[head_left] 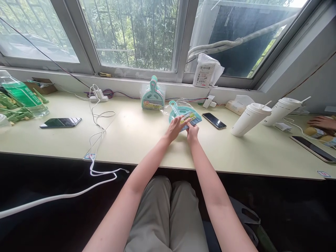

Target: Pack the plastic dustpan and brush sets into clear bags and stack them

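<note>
Both of the person's hands are on one teal dustpan (179,108), just above the bench (141,140) in front of their knees. The left hand (175,128) lies over the near side, its fingers fairly straight and close together, reaching across the printed label (190,116); I can't tell from here whether its thumb pinches from below. The right hand (193,133) is closed on the near edge, thumb up by the label and the other fingers curled in, gripping it. The two hands almost meet. The dustpan's handle slants away to the left, toward the window, and clear wrapping crinkles around it.

Behind it, by the wall, a bunch of similar dustpans (153,96) stands with handles up. A phone (214,120) lies just right of the held one, with two white cups (251,119) farther along. Left of the hands, a white cable (98,130) trails over the bench edge. At far right, another person's hand (323,122) rests near some yellowish things.
</note>
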`<state>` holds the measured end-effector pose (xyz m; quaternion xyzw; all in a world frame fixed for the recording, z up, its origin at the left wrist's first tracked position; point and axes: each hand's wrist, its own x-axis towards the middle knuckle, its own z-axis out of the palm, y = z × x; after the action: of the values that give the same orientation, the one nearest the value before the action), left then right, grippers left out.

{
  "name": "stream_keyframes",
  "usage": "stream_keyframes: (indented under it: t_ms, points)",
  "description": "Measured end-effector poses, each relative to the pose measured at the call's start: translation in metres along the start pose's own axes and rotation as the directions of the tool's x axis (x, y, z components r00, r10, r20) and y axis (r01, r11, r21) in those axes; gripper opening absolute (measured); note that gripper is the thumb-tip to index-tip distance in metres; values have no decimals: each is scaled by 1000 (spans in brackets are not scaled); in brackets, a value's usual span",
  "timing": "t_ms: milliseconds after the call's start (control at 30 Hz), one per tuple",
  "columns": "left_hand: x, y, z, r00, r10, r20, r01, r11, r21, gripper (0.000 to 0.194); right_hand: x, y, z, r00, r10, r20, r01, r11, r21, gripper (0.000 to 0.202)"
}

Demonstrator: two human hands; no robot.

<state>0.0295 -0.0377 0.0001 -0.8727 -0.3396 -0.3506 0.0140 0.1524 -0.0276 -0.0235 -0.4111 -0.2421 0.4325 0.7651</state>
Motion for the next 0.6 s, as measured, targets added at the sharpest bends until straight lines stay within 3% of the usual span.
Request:
stream_keyframes:
  t_ms: [67,167,233,333,433,533,600]
  points:
    - [0,1,2,991,-78,-108,72,996,-59,54,1,-2,-1,999,-14,-48,17,998,58,32]
    - [2,-1,12,936,-262,-235,228,960,-162,54,6,-2,-2,995,-14,-103,25,994,108,35]
    - [2,-3,22,940,-291,-180,250,944,-217,50,10,-2,-5,992,-22,-122,37,992,119,35]
    - [2,0,33,974,-218,-65,194,946,-261,42,15,-3,-13,981,-26,-190,53,989,140,30]
    - [4,7,28,967,-234,-106,190,930,-315,43,20,-6,-20,958,20,-284,39,979,201,27]
    - [10,9,16,874,-446,-193,299,807,-510,64,23,-7,-22,976,52,-210,-4,975,223,23]
    - [15,8,11,785,-604,-136,338,602,-723,71,23,-6,-19,996,63,-70,-48,980,191,21]
